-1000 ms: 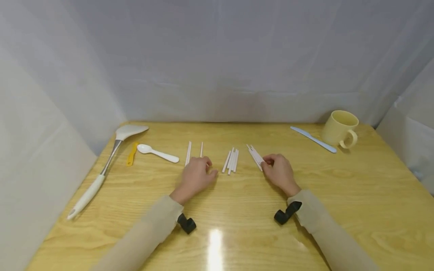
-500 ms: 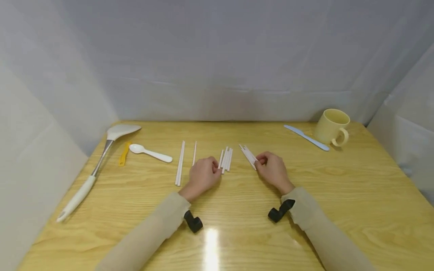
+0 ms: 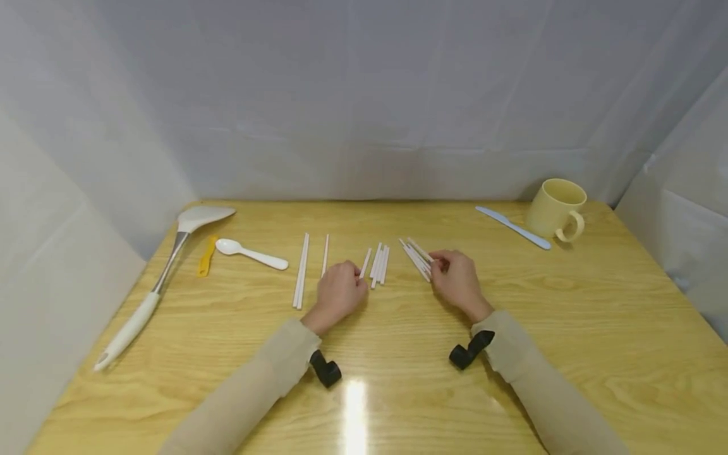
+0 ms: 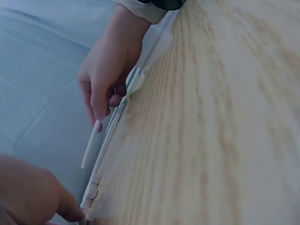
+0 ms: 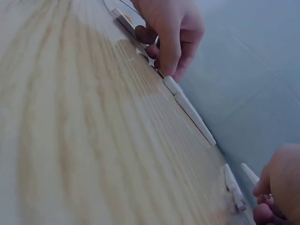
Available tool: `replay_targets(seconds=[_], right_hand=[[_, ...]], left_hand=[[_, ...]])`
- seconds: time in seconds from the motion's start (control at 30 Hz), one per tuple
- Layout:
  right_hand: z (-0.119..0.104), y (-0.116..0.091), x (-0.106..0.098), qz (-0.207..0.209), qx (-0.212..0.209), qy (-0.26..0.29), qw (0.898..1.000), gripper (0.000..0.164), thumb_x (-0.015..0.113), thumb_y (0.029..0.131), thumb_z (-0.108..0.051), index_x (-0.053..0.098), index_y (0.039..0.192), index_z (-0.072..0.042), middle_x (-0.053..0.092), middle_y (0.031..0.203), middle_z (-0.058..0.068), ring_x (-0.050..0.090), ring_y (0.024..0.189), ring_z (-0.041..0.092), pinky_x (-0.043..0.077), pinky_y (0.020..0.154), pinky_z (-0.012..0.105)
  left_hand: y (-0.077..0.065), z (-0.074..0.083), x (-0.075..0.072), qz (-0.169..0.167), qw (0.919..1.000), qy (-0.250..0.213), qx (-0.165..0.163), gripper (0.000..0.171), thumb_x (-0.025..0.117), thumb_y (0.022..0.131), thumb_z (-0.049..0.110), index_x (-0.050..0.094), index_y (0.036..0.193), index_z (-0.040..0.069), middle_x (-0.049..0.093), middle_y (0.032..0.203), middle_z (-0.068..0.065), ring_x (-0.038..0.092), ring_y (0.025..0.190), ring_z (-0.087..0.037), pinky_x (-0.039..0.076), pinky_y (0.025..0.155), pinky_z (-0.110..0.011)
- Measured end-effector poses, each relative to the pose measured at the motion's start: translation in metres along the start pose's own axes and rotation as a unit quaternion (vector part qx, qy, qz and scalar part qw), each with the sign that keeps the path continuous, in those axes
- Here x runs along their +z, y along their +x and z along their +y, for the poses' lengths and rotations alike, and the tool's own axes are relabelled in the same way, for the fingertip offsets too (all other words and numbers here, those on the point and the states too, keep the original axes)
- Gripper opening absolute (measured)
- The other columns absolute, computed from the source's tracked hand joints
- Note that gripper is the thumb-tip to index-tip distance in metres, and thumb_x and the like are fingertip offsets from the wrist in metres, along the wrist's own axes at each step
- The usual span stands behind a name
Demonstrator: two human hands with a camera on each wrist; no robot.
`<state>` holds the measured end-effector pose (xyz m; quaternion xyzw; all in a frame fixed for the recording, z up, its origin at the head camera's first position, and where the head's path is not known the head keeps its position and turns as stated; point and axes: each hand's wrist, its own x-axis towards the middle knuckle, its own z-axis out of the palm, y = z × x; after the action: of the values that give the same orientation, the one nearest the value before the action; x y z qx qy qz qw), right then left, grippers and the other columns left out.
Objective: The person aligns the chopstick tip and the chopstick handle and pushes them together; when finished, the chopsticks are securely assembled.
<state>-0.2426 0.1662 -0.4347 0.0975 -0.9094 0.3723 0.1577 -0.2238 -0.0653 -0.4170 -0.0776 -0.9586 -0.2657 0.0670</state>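
Note:
In the head view my left hand (image 3: pixel 341 292) pinches the near end of a short white stick (image 3: pixel 366 261), just left of a small group of similar sticks (image 3: pixel 379 265). My right hand (image 3: pixel 457 281) pinches a white stick (image 3: pixel 419 249) over a slanted bundle of sticks (image 3: pixel 415 260). In the right wrist view this pinched stick (image 5: pixel 250 174) is tilted up off the table. The left wrist view has it, too, raised between the right hand's thumb and fingers. Two long white sticks (image 3: pixel 301 272) lie left of my left hand, which partly hides another thin stick (image 3: pixel 325 254).
A white spoon (image 3: pixel 250 254), a small yellow utensil (image 3: pixel 207 256) and a long white-headed spatula (image 3: pixel 159 287) lie on the left of the wooden table (image 3: pixel 398 392). Back right are a pale blue knife (image 3: pixel 513 227) and a yellow mug (image 3: pixel 556 210). White cloth (image 3: pixel 364 101) hangs behind.
My left hand has moved right to the middle group, pinched its leftmost stick and shifted it slightly left. My right hand has raised one stick from the slanted bundle. The head view has shifted a little.

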Motion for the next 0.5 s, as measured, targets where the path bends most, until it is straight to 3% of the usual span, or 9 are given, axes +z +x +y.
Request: replay_targets(seconds=[0.23, 0.33, 0.5], right_hand=[[-0.005, 0.005, -0.016, 0.005, -0.008, 0.001, 1.000, 0.021, 0.057, 0.085, -0.001, 0.071, 0.098, 0.005, 0.063, 0.078, 0.015, 0.054, 0.066, 0.021, 0.043, 0.060, 0.029], [-0.008, 0.007, -0.021, -0.004, -0.014, 0.011, 1.000, 0.019, 0.057, 0.085, -0.001, 0.071, 0.097, 0.005, 0.064, 0.077, 0.015, 0.053, 0.064, 0.019, 0.043, 0.059, 0.027], [-0.014, 0.010, -0.029, -0.019, -0.025, 0.034, 0.999, 0.017, 0.058, 0.086, 0.000, 0.069, 0.096, 0.006, 0.064, 0.076, 0.015, 0.054, 0.065, 0.017, 0.043, 0.060, 0.024]], left_hand=[[0.001, 0.001, -0.003, -0.034, 0.9991, -0.024, -0.012, 0.023, 0.056, 0.089, 0.005, 0.066, 0.105, -0.008, 0.066, 0.097, -0.022, 0.062, 0.088, -0.032, 0.053, 0.075, -0.041], [0.001, 0.002, -0.003, -0.035, 0.9986, -0.037, -0.010, 0.021, 0.055, 0.091, 0.006, 0.067, 0.103, -0.007, 0.063, 0.092, -0.018, 0.058, 0.084, -0.029, 0.050, 0.073, -0.039], [-0.002, 0.004, -0.004, -0.025, 0.9972, -0.065, 0.026, 0.017, 0.054, 0.090, 0.005, 0.066, 0.096, -0.006, 0.060, 0.085, -0.015, 0.054, 0.076, -0.024, 0.046, 0.067, -0.035]])
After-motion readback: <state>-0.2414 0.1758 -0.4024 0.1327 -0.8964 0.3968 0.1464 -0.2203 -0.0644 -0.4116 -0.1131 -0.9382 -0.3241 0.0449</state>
